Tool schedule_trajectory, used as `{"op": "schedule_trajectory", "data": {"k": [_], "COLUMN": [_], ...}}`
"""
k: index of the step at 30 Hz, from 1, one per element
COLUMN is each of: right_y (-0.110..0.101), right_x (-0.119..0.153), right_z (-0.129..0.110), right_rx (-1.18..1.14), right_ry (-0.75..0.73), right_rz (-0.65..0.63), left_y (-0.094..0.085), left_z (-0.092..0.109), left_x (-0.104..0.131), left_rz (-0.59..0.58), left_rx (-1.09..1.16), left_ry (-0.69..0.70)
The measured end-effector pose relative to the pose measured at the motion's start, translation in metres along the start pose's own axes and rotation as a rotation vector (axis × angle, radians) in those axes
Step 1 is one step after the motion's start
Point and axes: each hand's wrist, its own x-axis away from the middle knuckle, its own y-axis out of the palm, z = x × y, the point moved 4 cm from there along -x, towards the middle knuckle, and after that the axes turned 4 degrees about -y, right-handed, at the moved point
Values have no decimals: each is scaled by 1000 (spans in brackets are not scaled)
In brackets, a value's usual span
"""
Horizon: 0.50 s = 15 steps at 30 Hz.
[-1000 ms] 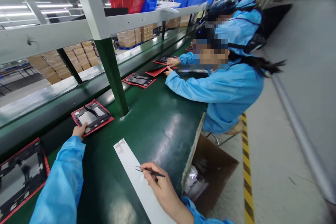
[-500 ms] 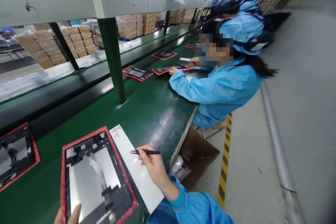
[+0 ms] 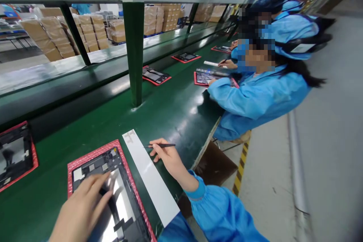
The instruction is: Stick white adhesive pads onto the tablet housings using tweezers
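An opened tablet (image 3: 121,189), its black frame and silvery panel exposed, lies on a red bubble-wrap sheet (image 3: 93,153) at the lower left. My left hand (image 3: 82,208) is over the middle of it, thumb and fingers apart near a dark strip; whether the fingertips touch is unclear. Black tweezers (image 3: 167,145) are pinched in my right hand (image 3: 170,159), their tips pointing left over the edge of a white strip sheet (image 3: 150,176). That sheet lies right of the tablet, with grey T-shaped pieces (image 3: 129,136) at its far end.
Another tablet (image 3: 17,155) on red wrap lies at the left. A green post (image 3: 135,56) rises from the green bench (image 3: 170,117) beneath a shelf. To the right sits a co-worker in blue (image 3: 261,90) with a tablet; a brown box (image 3: 215,162) stands below the bench edge.
My left hand has moved from the tablet's near left edge up over its middle. The right hand, still holding the tweezers, appears slightly farther up in view. The camera view has shifted.
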Motion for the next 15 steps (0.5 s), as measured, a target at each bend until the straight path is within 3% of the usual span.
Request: {"op": "schedule_trajectory", "data": {"k": [3,6,10,15], "right_y": [7,13,19,25], "right_x": [-25,-45,-66,-81], "right_z": [-3,1,10,20], "right_rx": [47,104,169,285], "right_ry": [-3,3,6,-19], "right_rz": [-24,-42,-28,-34], "left_y": [34,66,88,89], "left_z": [31,37,32,30], "left_x": [-62,-99,-109,-105], "left_rz": [-46,-44,-55,-66], "left_rx": [-131,-141,-138,-134], "left_ry": [177,223,284,293]}}
